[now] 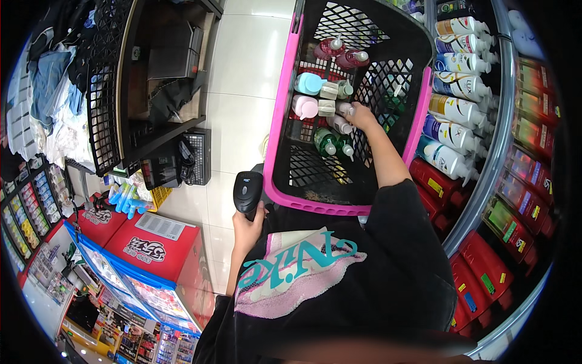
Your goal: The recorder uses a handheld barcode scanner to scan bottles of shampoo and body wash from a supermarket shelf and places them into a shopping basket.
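My left hand (248, 226) grips the handle of a black handheld barcode scanner (248, 193), held beside the near left corner of a black plastic shopping basket with a pink rim (279, 118). Inside the basket, my right hand (361, 117) has its fingers on a pale pink bottle (344, 108); whether they close around it is hard to tell. A second pale bottle (339, 124) lies against it. Around them are a blue pump bottle (310, 84), a pink pump bottle (305, 106), red pump bottles (330, 48) and green pump bottles (325, 142).
A shelf on the right holds white pump bottles (457, 86) and red bottles (432, 182) behind a clear rail (493, 150). On the left are a black rack with clothing (57, 100), a keyboard (198, 157) and a red-topped display freezer (150, 245). Pale floor tiles (241, 68) run between.
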A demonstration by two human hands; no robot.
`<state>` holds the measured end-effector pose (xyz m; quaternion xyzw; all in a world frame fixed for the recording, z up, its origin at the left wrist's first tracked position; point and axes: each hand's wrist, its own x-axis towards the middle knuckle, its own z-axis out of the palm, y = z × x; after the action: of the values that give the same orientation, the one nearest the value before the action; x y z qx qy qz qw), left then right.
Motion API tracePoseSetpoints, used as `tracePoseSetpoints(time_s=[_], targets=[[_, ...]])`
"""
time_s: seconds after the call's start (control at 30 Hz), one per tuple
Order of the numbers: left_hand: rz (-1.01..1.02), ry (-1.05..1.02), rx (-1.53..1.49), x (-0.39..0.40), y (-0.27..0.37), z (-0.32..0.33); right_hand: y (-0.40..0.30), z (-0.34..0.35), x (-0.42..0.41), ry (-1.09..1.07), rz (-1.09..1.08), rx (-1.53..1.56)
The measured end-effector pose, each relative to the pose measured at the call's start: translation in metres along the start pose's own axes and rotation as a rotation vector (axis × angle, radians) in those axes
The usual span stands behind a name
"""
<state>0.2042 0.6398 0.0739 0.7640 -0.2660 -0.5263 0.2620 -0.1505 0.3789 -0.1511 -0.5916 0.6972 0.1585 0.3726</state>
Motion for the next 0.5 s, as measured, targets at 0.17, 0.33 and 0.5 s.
tracePoseSetpoints(time_s=[0.17, 0.33, 0.5], targets=[[0.014, 0.009, -0.007, -0.002, -0.001, 0.000, 0.002, 0.011, 0.008, 0.030, 0.007, -0.069], [0.016, 0.021, -0.019, -0.004, 0.002, 0.000, -0.009, 0.023, 0.014, 0.132, 0.054, -0.016], [0.004, 0.011, -0.006, -0.004, -0.002, 0.000, -0.027, 0.028, 0.009, 0.148, 0.116, 0.047]])
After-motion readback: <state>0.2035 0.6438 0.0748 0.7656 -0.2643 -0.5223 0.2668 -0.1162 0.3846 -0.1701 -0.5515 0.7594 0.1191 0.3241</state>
